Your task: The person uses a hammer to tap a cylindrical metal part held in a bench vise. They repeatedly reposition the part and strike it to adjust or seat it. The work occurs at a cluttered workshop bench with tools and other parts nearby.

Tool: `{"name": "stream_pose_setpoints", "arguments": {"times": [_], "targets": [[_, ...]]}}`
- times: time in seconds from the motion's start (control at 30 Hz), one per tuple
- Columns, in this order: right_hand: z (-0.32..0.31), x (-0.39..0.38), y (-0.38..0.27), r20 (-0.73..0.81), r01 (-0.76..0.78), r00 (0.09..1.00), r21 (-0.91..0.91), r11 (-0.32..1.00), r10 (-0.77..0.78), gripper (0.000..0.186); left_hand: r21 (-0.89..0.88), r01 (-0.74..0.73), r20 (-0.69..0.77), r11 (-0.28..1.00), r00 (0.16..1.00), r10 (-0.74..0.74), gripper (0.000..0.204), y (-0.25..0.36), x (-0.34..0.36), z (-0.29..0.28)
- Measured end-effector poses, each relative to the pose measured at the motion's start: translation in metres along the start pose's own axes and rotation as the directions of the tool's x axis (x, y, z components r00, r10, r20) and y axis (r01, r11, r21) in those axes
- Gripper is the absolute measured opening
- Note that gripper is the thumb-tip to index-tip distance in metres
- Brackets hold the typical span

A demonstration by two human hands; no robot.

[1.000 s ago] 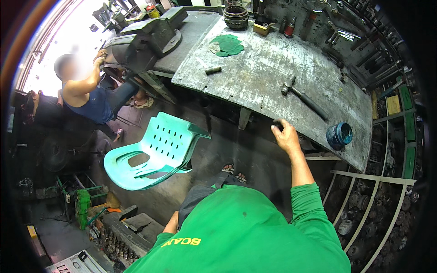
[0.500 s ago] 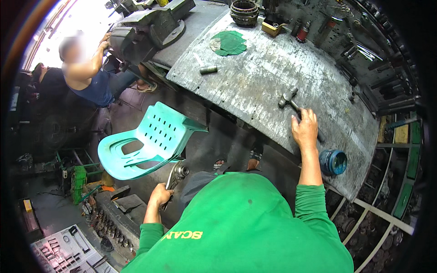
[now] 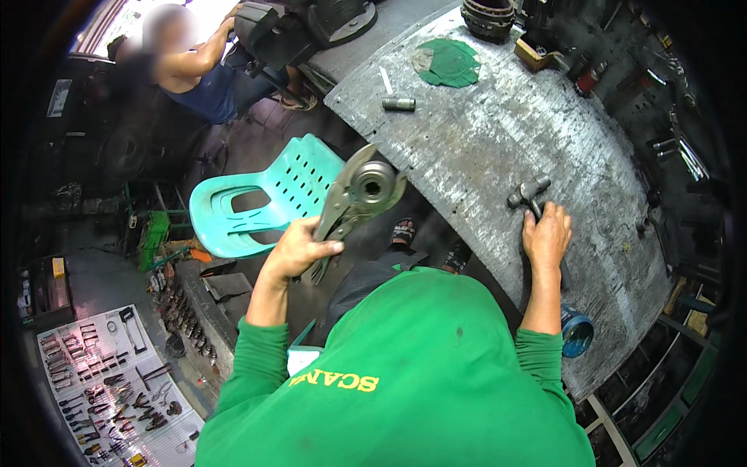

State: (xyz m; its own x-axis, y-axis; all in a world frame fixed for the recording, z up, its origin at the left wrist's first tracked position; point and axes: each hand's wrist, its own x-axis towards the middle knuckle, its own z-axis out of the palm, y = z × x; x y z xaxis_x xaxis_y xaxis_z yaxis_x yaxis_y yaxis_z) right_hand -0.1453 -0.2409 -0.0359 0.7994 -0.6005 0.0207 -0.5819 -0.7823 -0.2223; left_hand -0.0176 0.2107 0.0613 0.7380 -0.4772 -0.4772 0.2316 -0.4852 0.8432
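My left hand [image 3: 299,249] is closed around the handles of a pair of locking pliers [image 3: 336,208], raised in front of the green chair. Clamped in the jaws is a round metal part [image 3: 372,184] with a ringed face and a central hole. Over on the workbench, my right hand [image 3: 548,237] has its fingers around the handle of a hammer [image 3: 530,191]. The hammer lies on the bench top, its head showing beyond my fingers and part of its handle hidden under my palm. A blue translucent container [image 3: 576,333] is beside my right forearm.
The worn bench [image 3: 467,148] bears a short metal cylinder [image 3: 399,104], a green round sheet [image 3: 451,62] and a ringed metal drum [image 3: 488,17]. A green plastic chair [image 3: 257,194] stands at left, a tool-covered board [image 3: 117,381] lower left. Another person [image 3: 204,89] works near the vise.
My left hand has lifted the pliers and the clamped round part upward and forward from beside my leg. My right hand stays at the hammer. The whole view has shifted.
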Motion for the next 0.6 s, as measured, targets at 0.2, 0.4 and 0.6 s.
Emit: {"name": "stream_pose_setpoints", "arguments": {"times": [0.2, 0.4, 0.6], "targets": [[0.002, 0.006, 0.006, 0.039, -0.046, 0.998, 0.071, 0.996, 0.043, 0.037, -0.053, 0.015, 0.225, 0.998, 0.974, -0.003, 0.041, 0.021, 0.105, 0.009], [0.005, 0.001, -0.002, 0.020, -0.131, 0.991, 0.062, 0.989, 0.130, 0.039, 0.004, -0.066, 0.347, 0.998, 0.936, 0.061, 0.042, 0.001, 0.181, -0.009], [0.009, -0.002, -0.011, -0.034, -0.216, 0.975, 0.049, 0.975, 0.218, 0.037, 0.002, -0.037, 0.406, 0.999, 0.913, 0.033, 0.037, -0.024, 0.231, -0.041]]}}
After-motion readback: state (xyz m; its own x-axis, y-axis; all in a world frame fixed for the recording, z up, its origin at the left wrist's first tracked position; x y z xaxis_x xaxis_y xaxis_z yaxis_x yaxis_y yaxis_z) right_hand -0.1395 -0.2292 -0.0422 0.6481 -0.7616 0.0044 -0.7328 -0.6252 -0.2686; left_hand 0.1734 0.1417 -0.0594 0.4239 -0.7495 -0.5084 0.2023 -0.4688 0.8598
